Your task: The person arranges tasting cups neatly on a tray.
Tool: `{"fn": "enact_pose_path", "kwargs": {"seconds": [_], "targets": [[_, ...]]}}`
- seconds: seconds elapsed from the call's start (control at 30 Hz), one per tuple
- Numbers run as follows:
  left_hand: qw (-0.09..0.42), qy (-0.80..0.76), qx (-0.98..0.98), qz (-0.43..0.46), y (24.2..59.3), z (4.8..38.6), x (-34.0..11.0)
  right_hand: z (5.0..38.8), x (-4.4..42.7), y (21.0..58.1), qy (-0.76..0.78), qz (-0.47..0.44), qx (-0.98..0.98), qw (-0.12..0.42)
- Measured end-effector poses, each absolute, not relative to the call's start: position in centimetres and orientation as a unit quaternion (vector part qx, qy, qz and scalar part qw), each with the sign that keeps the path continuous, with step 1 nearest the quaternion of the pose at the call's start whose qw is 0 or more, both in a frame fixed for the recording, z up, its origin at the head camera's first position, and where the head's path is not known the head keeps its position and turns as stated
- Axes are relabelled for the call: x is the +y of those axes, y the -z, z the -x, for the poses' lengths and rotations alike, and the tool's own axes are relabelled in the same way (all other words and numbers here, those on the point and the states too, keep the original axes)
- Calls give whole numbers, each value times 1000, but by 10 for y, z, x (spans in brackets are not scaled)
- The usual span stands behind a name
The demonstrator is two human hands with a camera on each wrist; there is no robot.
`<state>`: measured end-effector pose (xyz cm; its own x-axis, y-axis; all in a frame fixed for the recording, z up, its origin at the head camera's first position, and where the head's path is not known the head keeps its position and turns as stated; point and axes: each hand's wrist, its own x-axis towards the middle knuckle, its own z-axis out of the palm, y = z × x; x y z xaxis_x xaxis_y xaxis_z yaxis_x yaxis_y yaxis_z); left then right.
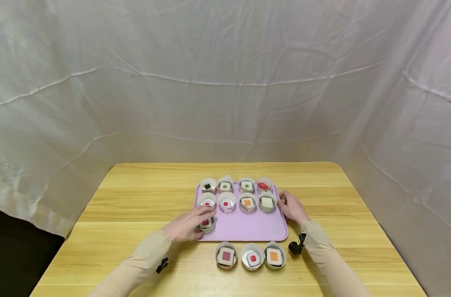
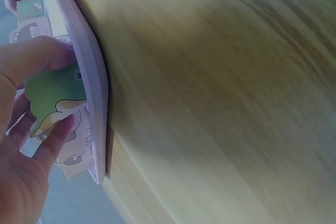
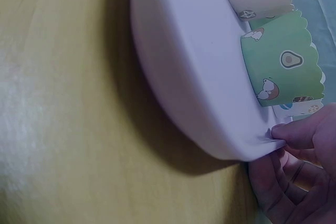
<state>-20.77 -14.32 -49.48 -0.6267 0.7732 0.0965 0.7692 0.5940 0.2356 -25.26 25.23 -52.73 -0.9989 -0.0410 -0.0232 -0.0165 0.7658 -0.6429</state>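
On the purple tray point(image 1: 251, 227), my left hand point(image 1: 188, 225) holds a green patterned paper cup point(image 2: 52, 87) at the front left corner, thumb on one side and fingers on the other. A sushi piece with a dark red centre point(image 1: 206, 222) lies in that cup. My right hand point(image 1: 293, 208) pinches the tray's right rim point(image 3: 231, 142) between thumb and fingers, beside a green avocado-print cup point(image 3: 283, 61). Two rows of paper cups with sushi-like pieces stand on the tray, among them a red-topped one point(image 1: 264, 186) and an orange-centred one point(image 1: 247, 202).
In front of the tray, three more cups stand on the wooden table point(image 1: 136, 198): one with a dark red centre point(image 1: 226, 256), one with a red dot point(image 1: 252, 258) and one with an orange square point(image 1: 274, 256). A pale curtain point(image 1: 225, 82) hangs behind.
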Motion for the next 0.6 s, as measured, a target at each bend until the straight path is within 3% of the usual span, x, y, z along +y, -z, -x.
{"fn": "enact_pose_path", "kwargs": {"seconds": [0.6], "targets": [[-35,-114,883,-453,499,206,-145,252,251,526,342,14,939,23]]}}
